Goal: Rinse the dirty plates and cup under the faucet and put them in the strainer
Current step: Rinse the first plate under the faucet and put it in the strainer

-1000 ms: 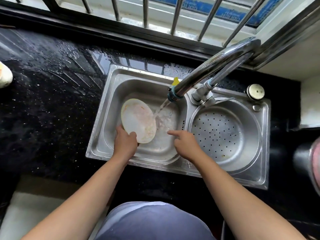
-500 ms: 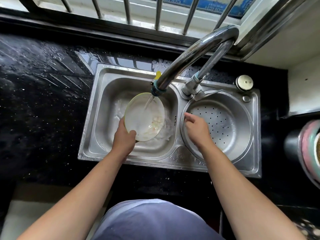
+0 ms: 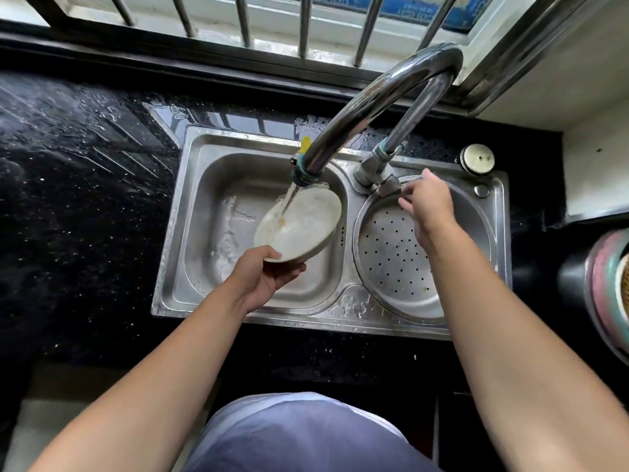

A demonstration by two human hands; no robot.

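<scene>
A round white plate (image 3: 303,223) with orange smears is tilted under the running faucet (image 3: 371,97), and the water stream strikes its left part. My left hand (image 3: 263,274) grips the plate by its near rim over the left sink basin (image 3: 211,199). My right hand (image 3: 427,204) is raised over the perforated metal strainer (image 3: 391,253) in the right basin, its fingertips at the faucet's handle (image 3: 391,183); whether it grips the handle I cannot tell. The strainer holds nothing. No cup shows.
Wet black countertop (image 3: 78,185) surrounds the steel sink. A round white plug (image 3: 476,158) sits at the sink's back right corner. A striped pot-like object (image 3: 606,287) is at the right edge. Window bars (image 3: 245,18) run along the back.
My left hand has tilted the plate and shifted it right, under the stream. My right hand has gone from the basin's middle up to the faucet handle.
</scene>
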